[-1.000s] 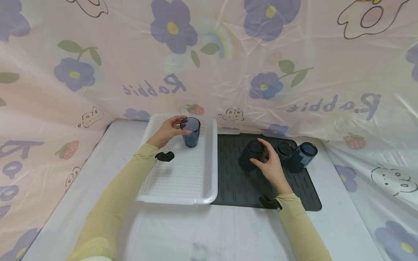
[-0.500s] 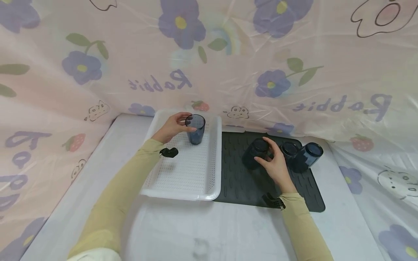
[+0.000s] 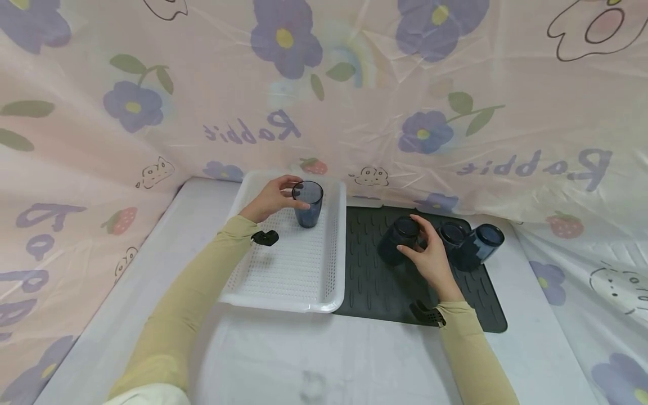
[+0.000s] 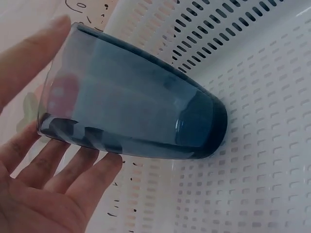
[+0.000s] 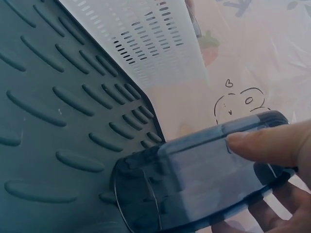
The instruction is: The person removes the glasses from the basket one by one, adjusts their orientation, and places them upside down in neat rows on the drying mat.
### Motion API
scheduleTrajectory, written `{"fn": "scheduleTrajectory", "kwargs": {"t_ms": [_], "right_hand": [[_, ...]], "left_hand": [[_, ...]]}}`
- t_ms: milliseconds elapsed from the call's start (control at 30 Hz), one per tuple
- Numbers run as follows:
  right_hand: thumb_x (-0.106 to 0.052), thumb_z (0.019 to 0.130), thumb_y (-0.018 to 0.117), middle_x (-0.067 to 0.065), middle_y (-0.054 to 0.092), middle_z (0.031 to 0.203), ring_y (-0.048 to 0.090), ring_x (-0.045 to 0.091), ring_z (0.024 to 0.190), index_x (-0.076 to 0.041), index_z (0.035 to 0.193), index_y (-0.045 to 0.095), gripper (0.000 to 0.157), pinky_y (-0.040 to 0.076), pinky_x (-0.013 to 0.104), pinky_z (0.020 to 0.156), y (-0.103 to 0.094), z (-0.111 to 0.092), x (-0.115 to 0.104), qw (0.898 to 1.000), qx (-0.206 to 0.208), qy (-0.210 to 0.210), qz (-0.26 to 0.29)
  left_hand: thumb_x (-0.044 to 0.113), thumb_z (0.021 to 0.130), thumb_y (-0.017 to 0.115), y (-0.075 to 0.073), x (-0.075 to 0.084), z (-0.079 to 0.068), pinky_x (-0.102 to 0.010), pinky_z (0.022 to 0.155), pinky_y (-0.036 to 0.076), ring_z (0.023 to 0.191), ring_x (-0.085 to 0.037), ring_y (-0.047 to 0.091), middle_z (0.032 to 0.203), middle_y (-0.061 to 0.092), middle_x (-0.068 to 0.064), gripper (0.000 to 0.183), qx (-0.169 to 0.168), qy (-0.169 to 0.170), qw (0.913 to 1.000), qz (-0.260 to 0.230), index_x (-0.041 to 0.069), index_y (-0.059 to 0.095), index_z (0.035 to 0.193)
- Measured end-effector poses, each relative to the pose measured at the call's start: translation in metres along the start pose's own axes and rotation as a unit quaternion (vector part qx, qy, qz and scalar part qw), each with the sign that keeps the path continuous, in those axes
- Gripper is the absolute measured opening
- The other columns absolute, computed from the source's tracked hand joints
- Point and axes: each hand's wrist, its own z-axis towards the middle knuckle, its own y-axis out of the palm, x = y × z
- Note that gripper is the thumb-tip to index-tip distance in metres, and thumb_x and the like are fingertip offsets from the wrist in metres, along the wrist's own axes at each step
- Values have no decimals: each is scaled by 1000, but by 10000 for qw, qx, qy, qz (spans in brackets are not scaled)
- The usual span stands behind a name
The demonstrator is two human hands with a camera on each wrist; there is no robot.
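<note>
My left hand (image 3: 270, 201) holds a clear blue drinking glass (image 3: 309, 215) by its upper part, thumb on one side and fingers on the other. The glass stands mouth up within the white perforated basket (image 3: 283, 307); its base (image 4: 214, 128) is at the basket's floor in the left wrist view. On the dark ribbed mat (image 3: 361, 281), my right hand (image 3: 434, 264) grips a second blue glass (image 3: 388, 247), turned mouth down. Its rim (image 5: 146, 199) is at or just over the mat; contact is unclear.
Two more blue glasses stand right of my right hand: one upside-down glass (image 3: 452, 232) close by, partly hidden, and a tilted-looking glass (image 3: 476, 247) beside it. Basket and mat lie side by side on a white table (image 3: 263, 360). A printed curtain (image 3: 354, 124) hangs behind.
The head view has swung slightly, so everything sits a little further right in it. Both hands keep the same glasses in about the same places.
</note>
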Motion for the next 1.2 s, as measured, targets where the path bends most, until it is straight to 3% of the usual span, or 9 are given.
{"fn": "scheduleTrajectory", "kwargs": {"t_ms": [200,467,733,1200], "right_hand": [[12,82,69,24,32,144,32,46,132,-5,146,33,75,33,66,100,-1,1,9,9999,9,15,103],[4,83,72,16,35,145,35,38,133,-16,148,34,79,36,61,101,0,7,36,9999,112,9,-106],[6,81,72,16,36,144,37,37,131,-15,148,35,79,38,59,101,0,7,34,9997,189,49,-135],[6,84,70,16,32,149,28,37,137,-14,148,35,76,33,60,105,-5,5,31,9996,159,199,118]], "left_hand": [[2,73,83,-2,-14,9,-48,99,45,131,-36,40,144,38,-12,83,31,30,10000,-22,7,40,143],[14,70,87,-1,-17,6,-43,97,47,126,-32,44,140,45,-4,78,284,53,9988,397,16,49,139],[18,67,90,-1,-15,-5,-42,92,51,120,-31,50,137,48,-6,80,290,-26,9980,556,17,52,138],[21,62,92,0,-17,-24,-40,93,50,117,-31,51,130,52,-6,82,345,-248,9957,825,18,55,135]]}}
